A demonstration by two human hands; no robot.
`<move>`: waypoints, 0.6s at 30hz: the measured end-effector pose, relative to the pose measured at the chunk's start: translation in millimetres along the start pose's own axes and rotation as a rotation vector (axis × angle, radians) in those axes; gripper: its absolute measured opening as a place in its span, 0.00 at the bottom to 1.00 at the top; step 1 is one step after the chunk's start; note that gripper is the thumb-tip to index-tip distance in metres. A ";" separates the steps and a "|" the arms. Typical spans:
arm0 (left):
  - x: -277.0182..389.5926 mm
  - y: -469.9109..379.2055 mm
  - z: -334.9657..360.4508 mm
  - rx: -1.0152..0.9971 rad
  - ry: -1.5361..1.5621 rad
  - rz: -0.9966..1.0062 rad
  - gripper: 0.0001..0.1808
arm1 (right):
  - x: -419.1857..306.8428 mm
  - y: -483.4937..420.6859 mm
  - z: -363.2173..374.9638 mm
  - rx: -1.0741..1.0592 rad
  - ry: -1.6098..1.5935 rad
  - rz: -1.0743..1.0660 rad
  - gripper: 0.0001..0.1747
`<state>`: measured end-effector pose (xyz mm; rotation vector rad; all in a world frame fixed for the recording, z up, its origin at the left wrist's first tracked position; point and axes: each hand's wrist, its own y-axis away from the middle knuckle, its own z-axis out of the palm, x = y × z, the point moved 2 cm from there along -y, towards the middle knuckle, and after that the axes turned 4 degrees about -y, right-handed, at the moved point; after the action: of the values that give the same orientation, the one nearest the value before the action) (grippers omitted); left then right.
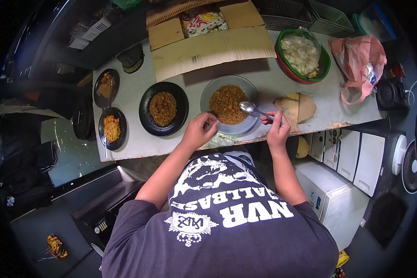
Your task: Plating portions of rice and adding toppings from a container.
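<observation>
My right hand [277, 127] grips a metal spoon [248, 107] by its handle. The spoon's bowl hangs over the right side of a mound of brown fried rice [225, 97], which lies on a round grey plate [205, 91]. At that plate's lower left rim is my left hand [202, 129], thumb and fingers curled close together. Whether it pinches the rim or something small cannot be seen. To its left, a black plate [144, 116] bears another mound of fried rice [162, 108].
Two smaller dark plates with food [105, 85] [113, 130] stand at the table's left end. Behind lies an open cardboard box [208, 52] with packets. A green basket [328, 66] holding a plastic bag and a pink bag [359, 62] stand right. Drawers [349, 153] are below.
</observation>
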<state>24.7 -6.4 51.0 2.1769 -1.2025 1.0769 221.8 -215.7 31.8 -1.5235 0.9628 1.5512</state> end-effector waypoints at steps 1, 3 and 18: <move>5.4 -8.0 3.1 0.019 -0.016 0.022 0.09 | -1.6 -2.7 0.2 -0.011 0.017 0.003 0.23; 11.5 -20.3 11.3 0.043 -0.035 0.058 0.09 | 1.9 -3.1 -0.8 -0.024 0.015 0.007 0.23; 13.5 -38.6 28.0 0.130 -0.096 0.078 0.11 | 16.0 -2.5 8.5 -0.044 -0.151 0.192 0.29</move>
<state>73.5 -11.6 44.8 2.3208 -1.3017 1.1227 220.0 -206.9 15.9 -1.3534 1.0175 1.8061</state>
